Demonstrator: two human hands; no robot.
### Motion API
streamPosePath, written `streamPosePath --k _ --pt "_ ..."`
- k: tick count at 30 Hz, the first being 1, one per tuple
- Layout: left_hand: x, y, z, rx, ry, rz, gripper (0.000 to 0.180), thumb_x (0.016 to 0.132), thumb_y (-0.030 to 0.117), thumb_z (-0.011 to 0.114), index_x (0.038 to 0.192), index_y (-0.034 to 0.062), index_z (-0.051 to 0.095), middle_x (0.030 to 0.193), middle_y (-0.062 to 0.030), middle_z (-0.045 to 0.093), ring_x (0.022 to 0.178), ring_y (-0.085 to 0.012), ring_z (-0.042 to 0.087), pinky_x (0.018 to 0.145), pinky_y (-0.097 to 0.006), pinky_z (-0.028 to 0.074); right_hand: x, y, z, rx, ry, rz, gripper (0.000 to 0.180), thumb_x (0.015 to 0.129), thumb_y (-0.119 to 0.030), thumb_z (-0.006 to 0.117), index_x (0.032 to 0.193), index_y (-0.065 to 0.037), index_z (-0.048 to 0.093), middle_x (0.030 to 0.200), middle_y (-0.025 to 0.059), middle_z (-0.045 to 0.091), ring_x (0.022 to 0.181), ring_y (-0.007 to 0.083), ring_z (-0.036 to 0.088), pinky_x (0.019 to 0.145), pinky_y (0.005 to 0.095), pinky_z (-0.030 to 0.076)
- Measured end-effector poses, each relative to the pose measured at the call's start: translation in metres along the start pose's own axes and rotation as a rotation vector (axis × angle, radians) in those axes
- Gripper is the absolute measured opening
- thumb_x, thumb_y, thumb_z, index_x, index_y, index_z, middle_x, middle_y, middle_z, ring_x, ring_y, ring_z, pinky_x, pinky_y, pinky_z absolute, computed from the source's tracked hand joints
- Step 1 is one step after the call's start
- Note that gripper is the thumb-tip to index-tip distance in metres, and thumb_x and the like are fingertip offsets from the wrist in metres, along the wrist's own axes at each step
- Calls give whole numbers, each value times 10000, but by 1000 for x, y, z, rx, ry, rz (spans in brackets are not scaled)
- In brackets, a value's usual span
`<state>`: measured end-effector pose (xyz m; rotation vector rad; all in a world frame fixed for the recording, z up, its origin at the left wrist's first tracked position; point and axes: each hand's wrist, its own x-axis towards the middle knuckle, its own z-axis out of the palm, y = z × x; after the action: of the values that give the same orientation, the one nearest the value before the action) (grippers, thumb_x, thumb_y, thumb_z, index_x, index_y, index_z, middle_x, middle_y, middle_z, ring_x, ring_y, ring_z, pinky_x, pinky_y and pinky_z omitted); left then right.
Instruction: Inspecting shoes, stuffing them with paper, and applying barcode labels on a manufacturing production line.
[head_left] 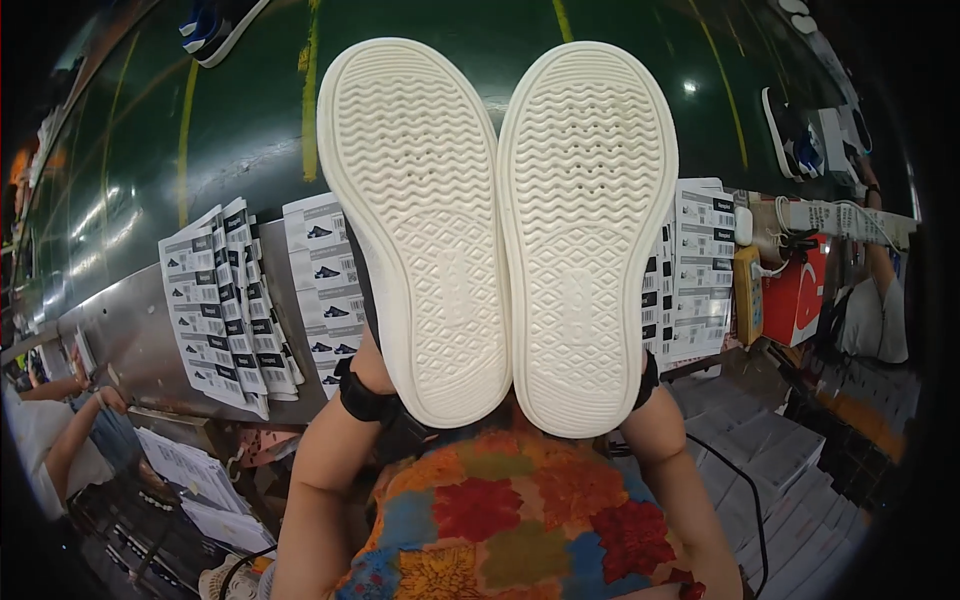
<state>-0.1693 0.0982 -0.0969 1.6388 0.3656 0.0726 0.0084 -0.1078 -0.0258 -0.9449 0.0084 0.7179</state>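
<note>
Two shoes are held up side by side, their cream-white patterned soles facing me and toes pointing away: the left shoe [430, 240] and the right shoe [585, 240]. They touch along their inner edges. A dark upper shows at the left shoe's outer side. Only a sliver of my left hand [370, 362] appears behind the left shoe, above a black wrist band [362, 396]. My right hand is hidden behind the right shoe, with another black band [648, 385] at the wrist. Both hands hold the shoes up from behind; their fingers are hidden.
Printed label sheets lie left [225, 310] and right [705, 270] on a metal ledge [130, 340]. Beyond is a green surface [250, 120] with yellow lines, carrying dark shoes [205, 35]. A red box [795, 295] and yellow power strip [747, 295] stand right. Other people's arms show at both sides.
</note>
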Motion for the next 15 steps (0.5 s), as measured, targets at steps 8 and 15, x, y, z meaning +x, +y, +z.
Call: streamPosePath --k 8,15 --pt "191 90 -31 -263 196 19 529 891 -10 547 1409 21 441 1182 -127 603 1014 -184 612 854 -282 504 135 -9 14 -498 212 -330 490 842 41 623 1318 -19 522 1048 90 678 795 92 618 654 222 470" --pt "123 105 -56 569 -17 119 357 901 178 630 1204 -12 634 984 -167 725 789 -172 651 729 -317 509 113 22 31 -1333 152 -817 287 827 -76 652 1111 -32 638 1016 147 645 937 287 595 862 365 468"
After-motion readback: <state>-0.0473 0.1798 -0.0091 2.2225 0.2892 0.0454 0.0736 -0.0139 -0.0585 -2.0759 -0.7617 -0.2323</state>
